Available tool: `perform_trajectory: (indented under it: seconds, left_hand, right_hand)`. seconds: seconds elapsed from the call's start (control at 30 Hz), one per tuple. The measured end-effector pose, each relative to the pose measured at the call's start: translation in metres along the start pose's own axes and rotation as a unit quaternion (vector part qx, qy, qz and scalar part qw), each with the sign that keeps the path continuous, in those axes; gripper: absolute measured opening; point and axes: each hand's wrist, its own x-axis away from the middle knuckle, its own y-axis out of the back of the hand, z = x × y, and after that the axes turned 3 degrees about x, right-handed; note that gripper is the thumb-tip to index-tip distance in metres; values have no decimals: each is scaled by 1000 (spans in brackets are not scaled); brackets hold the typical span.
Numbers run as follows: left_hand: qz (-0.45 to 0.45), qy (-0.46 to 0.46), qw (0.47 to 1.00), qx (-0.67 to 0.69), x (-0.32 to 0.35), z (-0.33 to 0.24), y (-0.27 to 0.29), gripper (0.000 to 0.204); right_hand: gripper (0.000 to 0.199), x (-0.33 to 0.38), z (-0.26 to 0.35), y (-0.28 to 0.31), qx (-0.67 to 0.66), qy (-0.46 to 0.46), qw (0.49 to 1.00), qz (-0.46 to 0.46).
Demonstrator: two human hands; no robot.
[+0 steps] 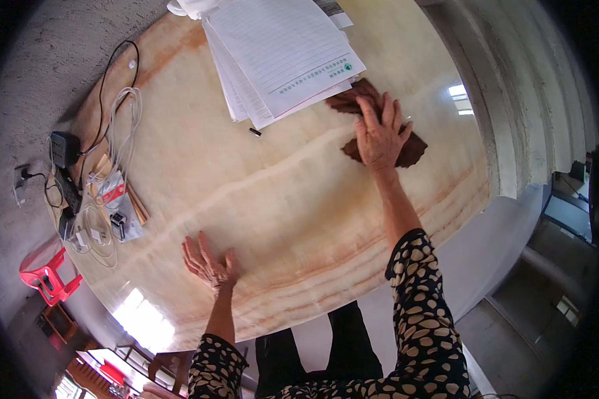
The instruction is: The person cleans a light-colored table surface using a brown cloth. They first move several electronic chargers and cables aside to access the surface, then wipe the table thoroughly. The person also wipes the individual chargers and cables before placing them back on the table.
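My right hand lies on a dark brown cloth with its fingers stretched out, pressing it against the glossy tabletop. The crumpled cloth sticks out beyond the fingertips and on both sides of the wrist; the part beneath my palm is hidden. My left hand rests flat on the cream, marble-patterned table near its front left, fingers apart and holding nothing. Just beyond the cloth lies a stack of lined paper sheets. A small black object sits beside the lower corner of that stack.
Along the left edge lie coiled white cables, a black adapter block and a plastic packet. A red stool stands on the floor at left. Concrete steps rise close to the table's right side.
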Motion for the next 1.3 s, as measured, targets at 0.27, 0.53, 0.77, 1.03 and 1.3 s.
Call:
perform_trajectory:
  seconds: [0.27,0.53,0.77,1.03,1.3]
  left_hand:
    - [5,15,1000,-20,2,-9,2,73]
    - [-23,-23,999,-28,5,-2,-3,68]
    - [-60,-25,998,-6,22,-36,-25,63]
    - [-20,-149,980,129,29,-189,-44,61]
    - [-22,-43,999,17,9,-260,-61,68]
  right_hand:
    - [48,-31,-108,-19,1,-95,995,18]
    - [51,96,1,26,-17,14,1000,-15]
    - [43,259,31,106,-172,110,975,83]
    - [48,278,-62,124,-144,141,966,159]
    - [48,118,-122,65,-112,122,983,77]
